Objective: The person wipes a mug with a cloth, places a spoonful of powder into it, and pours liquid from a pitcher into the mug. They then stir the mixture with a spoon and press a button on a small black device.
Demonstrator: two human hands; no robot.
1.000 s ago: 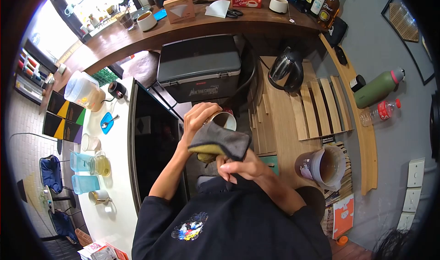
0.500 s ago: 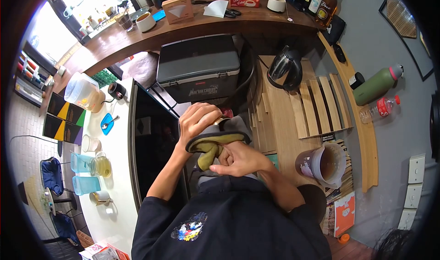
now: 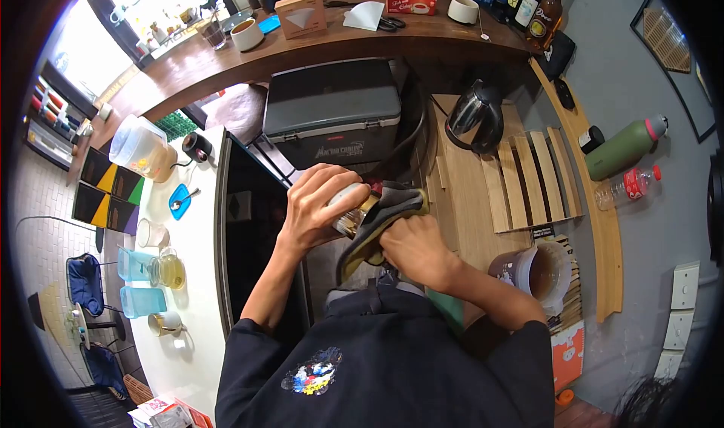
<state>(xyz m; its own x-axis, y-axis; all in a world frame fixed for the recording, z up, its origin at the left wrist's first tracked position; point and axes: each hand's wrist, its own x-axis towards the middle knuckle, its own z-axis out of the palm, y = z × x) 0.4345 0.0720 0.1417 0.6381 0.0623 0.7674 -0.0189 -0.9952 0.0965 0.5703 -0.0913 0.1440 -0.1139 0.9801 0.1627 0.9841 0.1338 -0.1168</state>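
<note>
A: Grip status?
B: Two bare hands. Left hand [image 3: 320, 202]: fingers wrapped round one gold-banded cup [image 3: 350, 218], cup tilted. Right hand [image 3: 419, 253]: pushed up against one grey-and-yellow cloth [image 3: 403, 199], fingertips hidden, can't tell if they clench it.

A: Cup location?
B: Held up in front of the torso, between white counter [image 3: 200, 296] and wooden worktop [image 3: 461, 198]. Cloth touches its right end and hides the mouth.

A: White counter count?
B: Two blue containers [image 3: 143, 302], one glass jug [image 3: 172, 274], one clear glass [image 3: 153, 233], one handled cup [image 3: 162, 323], one blue tray [image 3: 179, 211] with one spoon [image 3: 183, 199].

A: Bar?
B: Dark wooden bar [image 3: 339, 45]: two white cups [image 3: 246, 36] in full view, two red boxes [image 3: 411, 3], one brown box [image 3: 301, 17]. One cooler [image 3: 332, 115] below.

A: Right side?
B: One kettle [image 3: 474, 119], one slatted rack [image 3: 531, 181], one pitcher of brown liquid [image 3: 513, 269]. Three switch plates [image 3: 676, 328] on the wall.
</note>
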